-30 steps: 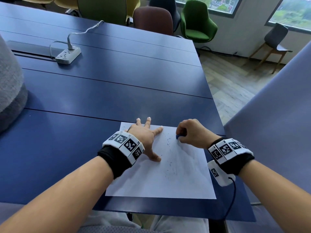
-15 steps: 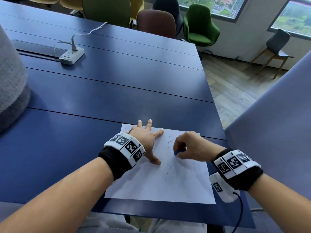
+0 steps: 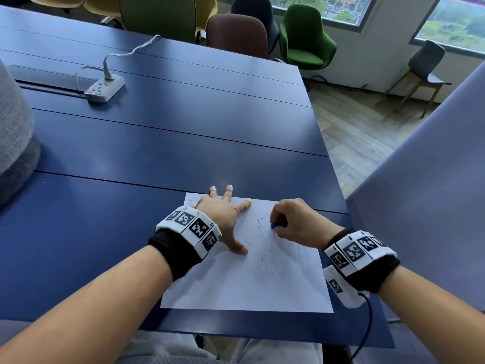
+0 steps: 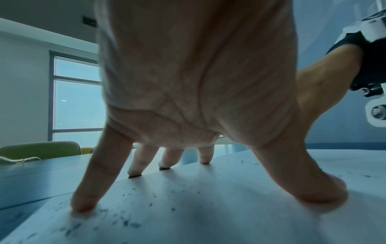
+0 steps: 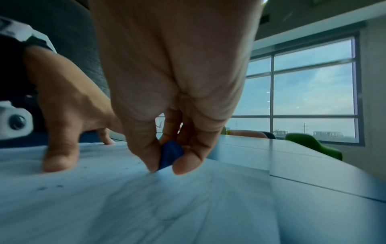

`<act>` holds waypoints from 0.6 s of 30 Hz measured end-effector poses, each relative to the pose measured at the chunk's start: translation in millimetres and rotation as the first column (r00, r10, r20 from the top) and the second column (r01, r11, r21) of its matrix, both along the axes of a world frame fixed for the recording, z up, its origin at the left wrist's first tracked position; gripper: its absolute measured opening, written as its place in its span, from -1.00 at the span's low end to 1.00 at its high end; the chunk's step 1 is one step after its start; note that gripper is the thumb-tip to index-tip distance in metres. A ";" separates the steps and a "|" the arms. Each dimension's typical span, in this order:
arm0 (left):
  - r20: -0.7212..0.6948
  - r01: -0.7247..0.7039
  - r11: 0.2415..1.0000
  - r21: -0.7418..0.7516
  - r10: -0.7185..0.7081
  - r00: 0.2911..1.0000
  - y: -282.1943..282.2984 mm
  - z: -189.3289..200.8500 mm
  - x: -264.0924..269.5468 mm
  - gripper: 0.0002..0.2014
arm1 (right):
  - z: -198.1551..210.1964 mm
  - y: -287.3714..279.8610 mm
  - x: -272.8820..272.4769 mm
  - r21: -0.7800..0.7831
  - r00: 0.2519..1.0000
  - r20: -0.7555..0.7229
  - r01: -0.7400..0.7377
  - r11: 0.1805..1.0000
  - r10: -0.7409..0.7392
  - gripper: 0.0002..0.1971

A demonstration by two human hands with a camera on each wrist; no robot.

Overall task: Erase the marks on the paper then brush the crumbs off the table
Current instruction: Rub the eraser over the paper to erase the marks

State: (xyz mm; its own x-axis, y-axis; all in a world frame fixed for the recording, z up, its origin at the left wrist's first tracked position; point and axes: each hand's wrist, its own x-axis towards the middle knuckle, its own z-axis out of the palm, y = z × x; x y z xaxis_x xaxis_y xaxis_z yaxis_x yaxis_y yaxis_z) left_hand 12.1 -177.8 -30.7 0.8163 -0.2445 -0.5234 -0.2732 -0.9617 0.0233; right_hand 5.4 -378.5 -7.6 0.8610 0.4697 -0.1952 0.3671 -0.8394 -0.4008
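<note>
A white sheet of paper (image 3: 244, 282) lies on the blue table (image 3: 162, 153) near its front right corner. Dark eraser crumbs (image 3: 261, 256) dot the sheet's middle, and more crumbs (image 4: 150, 204) show under the left palm. My left hand (image 3: 225, 216) lies spread on the paper's upper left, its straight fingers (image 4: 89, 186) pressing the sheet down. My right hand (image 3: 291, 222) pinches a small blue eraser (image 3: 277, 226) between thumb and fingertips (image 5: 188, 163). The eraser (image 5: 170, 154) touches the paper (image 5: 146, 206) near its upper right part. Faint pencil lines remain near the right edge.
A white power strip (image 3: 105, 89) with its cable sits at the table's far left. A grey padded thing (image 3: 13, 143) stands at the left edge. Several chairs (image 3: 304, 38) line the far side. A grey-blue panel (image 3: 425, 206) rises close on the right.
My right hand slid the eraser toward me and left half a second ago, then back up the sheet a little. The left hand stayed spread on the paper.
</note>
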 end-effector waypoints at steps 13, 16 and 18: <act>-0.009 -0.004 1.000 0.001 0.004 1.000 0.8 1.7 -1.3 0.26 | 5.9 0.7 -23.4 -0.030 0.964 -0.216 -0.168 0.985 0.157 -0.87; -0.002 -0.007 1.000 -0.001 0.007 1.000 0.8 1.2 -1.4 0.25 | 3.6 1.8 -15.8 -0.020 0.988 -0.121 -0.098 0.995 0.095 -0.88; 0.000 -0.003 1.000 0.004 0.003 1.000 0.2 2.3 -1.9 0.25 | -0.1 1.9 -16.9 0.017 0.997 -0.050 -0.062 0.998 0.063 -0.88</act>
State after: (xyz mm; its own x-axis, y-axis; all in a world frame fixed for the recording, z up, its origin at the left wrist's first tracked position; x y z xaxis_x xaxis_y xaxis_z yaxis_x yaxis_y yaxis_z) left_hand 10.3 -177.6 -28.4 0.8168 -0.2402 -0.5245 -0.2702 -0.9626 0.0200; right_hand -11.5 -376.5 -7.7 0.8190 0.5256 -0.2300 0.3976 -0.8090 -0.4329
